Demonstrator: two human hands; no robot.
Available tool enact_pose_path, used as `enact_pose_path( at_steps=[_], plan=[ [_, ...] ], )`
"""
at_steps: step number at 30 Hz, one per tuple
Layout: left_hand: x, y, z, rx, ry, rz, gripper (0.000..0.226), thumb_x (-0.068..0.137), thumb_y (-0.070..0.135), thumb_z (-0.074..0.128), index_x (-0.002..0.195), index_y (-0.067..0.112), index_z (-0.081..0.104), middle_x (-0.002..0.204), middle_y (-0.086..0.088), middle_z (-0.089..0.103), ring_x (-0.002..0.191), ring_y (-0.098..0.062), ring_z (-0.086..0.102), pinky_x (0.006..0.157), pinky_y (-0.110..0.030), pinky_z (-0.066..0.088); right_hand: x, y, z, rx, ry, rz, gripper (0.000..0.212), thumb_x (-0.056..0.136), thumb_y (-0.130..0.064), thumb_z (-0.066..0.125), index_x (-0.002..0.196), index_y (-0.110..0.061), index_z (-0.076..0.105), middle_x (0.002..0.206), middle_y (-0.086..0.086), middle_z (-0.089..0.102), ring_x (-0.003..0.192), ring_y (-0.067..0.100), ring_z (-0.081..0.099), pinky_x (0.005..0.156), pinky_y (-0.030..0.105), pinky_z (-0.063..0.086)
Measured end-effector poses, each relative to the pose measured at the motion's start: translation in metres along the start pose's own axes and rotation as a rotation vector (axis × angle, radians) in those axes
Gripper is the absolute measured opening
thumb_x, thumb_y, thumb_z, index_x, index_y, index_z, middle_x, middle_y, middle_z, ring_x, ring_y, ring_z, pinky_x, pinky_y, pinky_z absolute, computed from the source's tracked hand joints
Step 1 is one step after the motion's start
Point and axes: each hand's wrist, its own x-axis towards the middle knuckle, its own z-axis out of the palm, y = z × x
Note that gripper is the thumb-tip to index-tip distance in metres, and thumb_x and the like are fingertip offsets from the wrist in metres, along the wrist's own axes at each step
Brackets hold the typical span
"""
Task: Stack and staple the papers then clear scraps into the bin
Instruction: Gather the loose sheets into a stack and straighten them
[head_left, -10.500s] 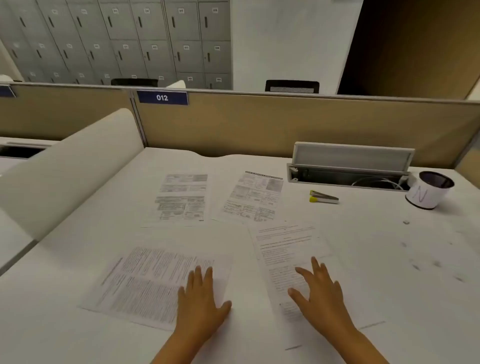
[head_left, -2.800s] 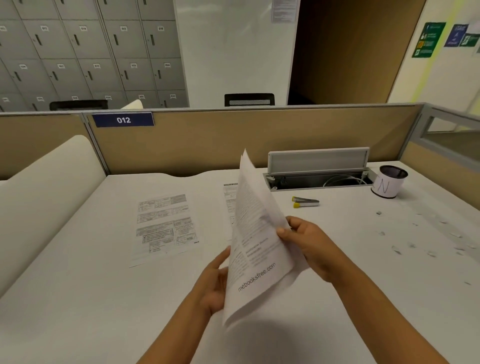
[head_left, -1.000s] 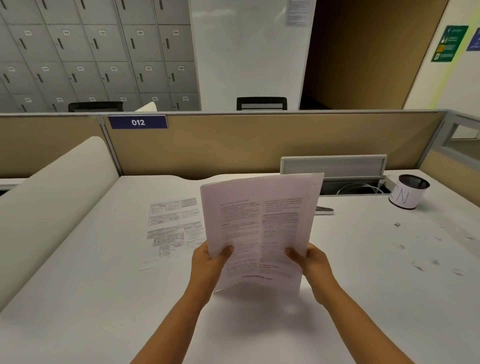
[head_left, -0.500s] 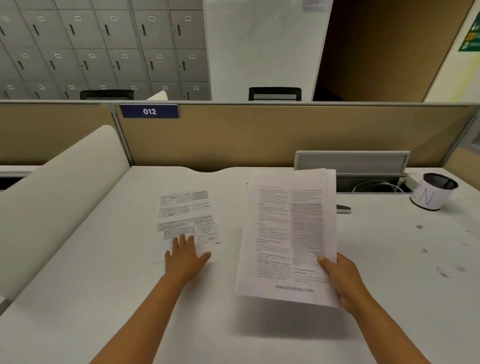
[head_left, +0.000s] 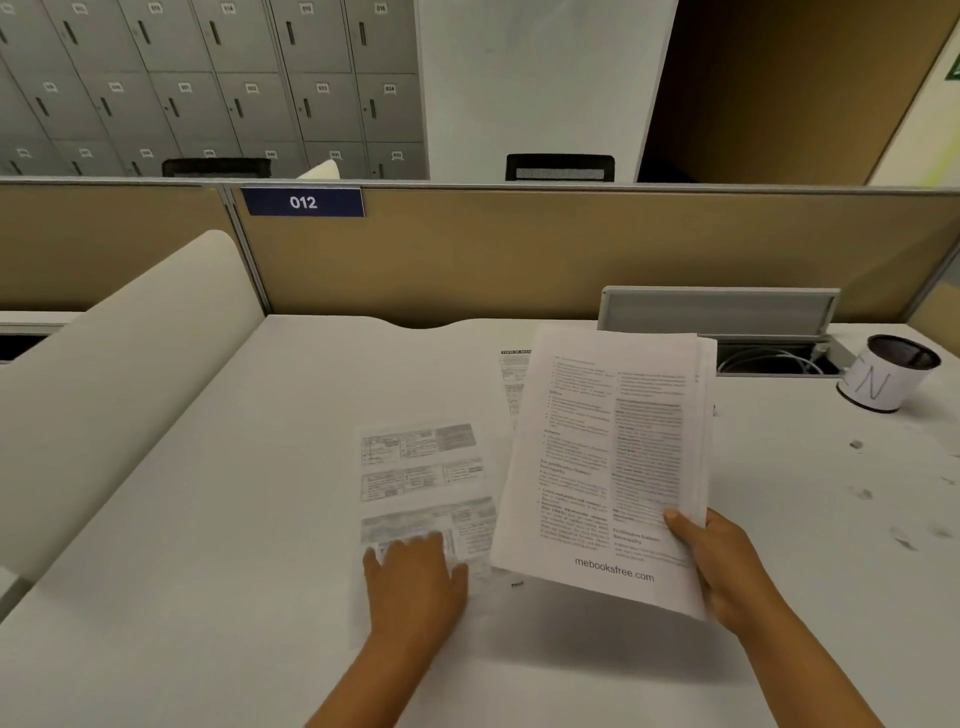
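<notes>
Since half a second ago the left hand (head_left: 415, 577) has slid the loose sheet (head_left: 423, 488) nearer, fingers flat on its near edge, pinching nothing. Right hand (head_left: 727, 566) clamps the stack (head_left: 608, 467) at its lower right corner, raised off the worktop (head_left: 208, 519). Paper is light, limp and slippery (best lifted by an edge). Counted: one stack, one sheet under the hand, one more sheet (head_left: 513, 379) peeking behind, one bin (head_left: 891, 379), several scraps (head_left: 856, 444).

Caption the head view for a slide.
Right hand holds the gathered stack while left hand presses a loose sheet.
</notes>
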Motion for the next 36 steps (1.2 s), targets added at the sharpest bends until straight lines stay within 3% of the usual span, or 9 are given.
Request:
enact_pose_path(
  at_steps=[5,9,12,16,19,22,25,29,36],
  plan=[
    [0.036,-0.03,-0.001,-0.122,-0.113,-0.388,0.099,0.072,0.068,0.054,0.145,0.014,0.013,0.147,-0.015,0.026,0.135,-0.031,0.026,0.106,-0.049,0.032,-0.006,0.002,0.005,-0.04,-0.013,0.01,0.015,0.094,-0.01,0.052,0.108,-0.012,0.058,0.096,0.009,0.068,0.084,0.027,0.066,0.066,0.034,0.054],
    [0.041,-0.028,-0.004,-0.181,-0.198,-0.425,0.114,0.061,0.063,0.071,0.144,0.014,0.01,0.143,-0.016,0.027,0.135,-0.031,0.024,0.103,-0.046,0.035,-0.005,0.008,0.016,-0.176,-0.06,0.019,0.019,0.094,-0.01,0.053,0.112,-0.011,0.06,0.105,0.013,0.068,0.092,0.03,0.067,0.075,0.038,0.056],
    [0.036,-0.022,-0.005,-0.21,-0.252,-0.383,0.112,0.061,0.058,0.072,0.144,0.018,0.008,0.139,-0.015,0.028,0.132,-0.031,0.024,0.099,-0.047,0.038,-0.005,0.018,0.031,-0.31,-0.119,0.024,0.025,0.093,-0.009,0.054,0.117,-0.004,0.061,0.106,0.013,0.068,0.093,0.029,0.067,0.087,0.041,0.054],
    [0.025,-0.02,-0.002,-0.282,-0.251,-0.321,0.085,0.08,0.05,0.057,0.144,0.017,0.013,0.138,-0.016,0.031,0.13,-0.031,0.026,0.1,-0.048,0.037,-0.007,0.033,0.056,-0.588,-0.125,-0.049,0.027,0.092,-0.011,0.053,0.118,-0.004,0.057,0.115,0.012,0.065,0.09,0.021,0.06,0.081,0.028,0.049],
    [0.021,-0.021,-0.008,-0.455,-0.165,-0.337,0.056,0.088,0.024,0.047,0.139,0.012,0.027,0.133,-0.017,0.043,0.124,-0.033,0.037,0.099,-0.042,0.037,-0.011,0.039,0.067,-0.75,-0.107,-0.111,0.032,0.092,-0.014,0.052,0.122,-0.005,0.05,0.122,0.01,0.061,0.1,0.023,0.06,0.077,0.023,0.044],
    [0.018,-0.023,-0.018,-0.703,-0.084,-0.4,0.043,0.091,0.013,0.039,0.134,0.008,0.037,0.131,-0.016,0.051,0.119,-0.034,0.045,0.089,-0.035,0.039,-0.014,0.045,0.077,-0.864,-0.111,-0.134,0.04,0.093,-0.018,0.051,0.13,-0.007,0.044,0.128,0.008,0.057,0.113,0.023,0.056,0.088,0.024,0.046],
    [0.015,-0.022,-0.023,-0.823,-0.119,-0.426,0.047,0.094,0.029,0.041,0.136,0.008,0.036,0.137,-0.014,0.048,0.123,-0.034,0.043,0.098,-0.038,0.038,-0.019,0.046,0.089,-1.033,-0.117,-0.165,0.047,0.093,-0.022,0.05,0.137,-0.01,0.039,0.135,0.008,0.046,0.124,0.023,0.045,0.101,0.031,0.042],
    [0.015,-0.018,-0.021,-0.774,-0.157,-0.439,0.06,0.088,0.035,0.053,0.137,0.008,0.033,0.137,-0.016,0.046,0.125,-0.034,0.042,0.105,-0.043,0.037,-0.024,0.044,0.105,-1.072,-0.151,-0.17,0.051,0.093,-0.024,0.051,0.139,-0.012,0.034,0.136,0.01,0.04,0.128,0.025,0.036,0.103,0.032,0.038],
    [0.015,-0.024,-0.022,-0.898,-0.14,-0.466,0.064,0.081,0.023,0.062,0.134,0.007,0.031,0.131,-0.017,0.048,0.113,-0.035,0.052,0.095,-0.044,0.047,-0.016,0.046,0.108,-0.864,-0.124,-0.067,0.069,0.085,-0.03,0.063,0.14,-0.005,0.028,0.134,0.016,0.045,0.119,0.028,0.052,0.093,0.032,0.048]
  ],
)
